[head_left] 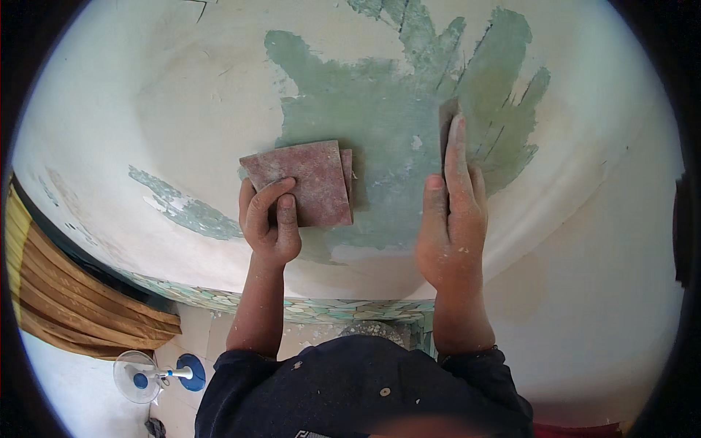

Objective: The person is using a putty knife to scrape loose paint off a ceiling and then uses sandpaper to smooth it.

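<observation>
My left hand (272,219) grips a folded reddish-brown sheet of sandpaper (310,182) by its lower left part, thumb and fingers bent over its face. A second layer shows along its right edge. In my right hand (454,226) is a thin, flat grey-brown scraper (447,120), seen nearly edge-on; the index finger lies along it and the thumb sits at its near end. My palm hides the rest of it. Both hands are dusty and in front of a wall (197,95), over a green patch (398,160) with ragged edges where the pale coating is gone.
A smaller green bare patch (186,208) lies to the left. Below the wall runs a strip of mosaic-patterned tile (328,310). A brown curtain (87,292) hangs at the lower left, above a blue and white fan (139,378) standing on the floor.
</observation>
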### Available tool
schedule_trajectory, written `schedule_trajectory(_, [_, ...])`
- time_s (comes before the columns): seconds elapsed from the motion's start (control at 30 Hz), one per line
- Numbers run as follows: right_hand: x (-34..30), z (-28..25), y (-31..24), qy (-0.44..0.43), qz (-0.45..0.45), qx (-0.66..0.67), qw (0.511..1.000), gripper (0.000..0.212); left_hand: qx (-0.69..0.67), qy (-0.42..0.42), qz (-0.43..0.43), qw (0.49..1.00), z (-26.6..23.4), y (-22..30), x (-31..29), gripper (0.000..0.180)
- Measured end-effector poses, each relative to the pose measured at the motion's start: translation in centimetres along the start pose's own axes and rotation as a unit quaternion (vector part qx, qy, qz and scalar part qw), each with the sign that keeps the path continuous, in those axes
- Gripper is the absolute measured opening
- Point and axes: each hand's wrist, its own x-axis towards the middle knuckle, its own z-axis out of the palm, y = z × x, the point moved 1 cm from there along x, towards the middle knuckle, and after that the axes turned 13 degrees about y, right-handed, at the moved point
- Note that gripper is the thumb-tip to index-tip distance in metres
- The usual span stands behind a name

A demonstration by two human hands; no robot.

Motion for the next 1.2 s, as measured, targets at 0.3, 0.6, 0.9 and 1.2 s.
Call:
schedule_trajectory(0.3, [2.0,0.9,-1.0,-0.044,-0.005,-0.044,0.998,0.045,-0.010,0.001,0.006,1.000,-0.1,-0.9,0.3,0.015])
schedule_trajectory(0.6, [3.2,2.1,-2.4,-0.038,0.053,-0.048,0.997,0.042,-0.007,-0.023,0.046,0.999,-0.6,-1.7,-0.4,0.016])
schedule_trajectory(0.9, [2.2,2.5,-1.6,0.006,0.046,0.021,0.999,0.040,-0.010,-0.029,0.044,0.999,-1.0,-2.0,-0.8,0.014])
schedule_trajectory(1.2, [2.0,2.0,-2.0,-0.025,0.063,-0.013,0.998,0.044,0.002,-0.022,0.050,0.999,-1.1,-1.9,-0.9,0.013])
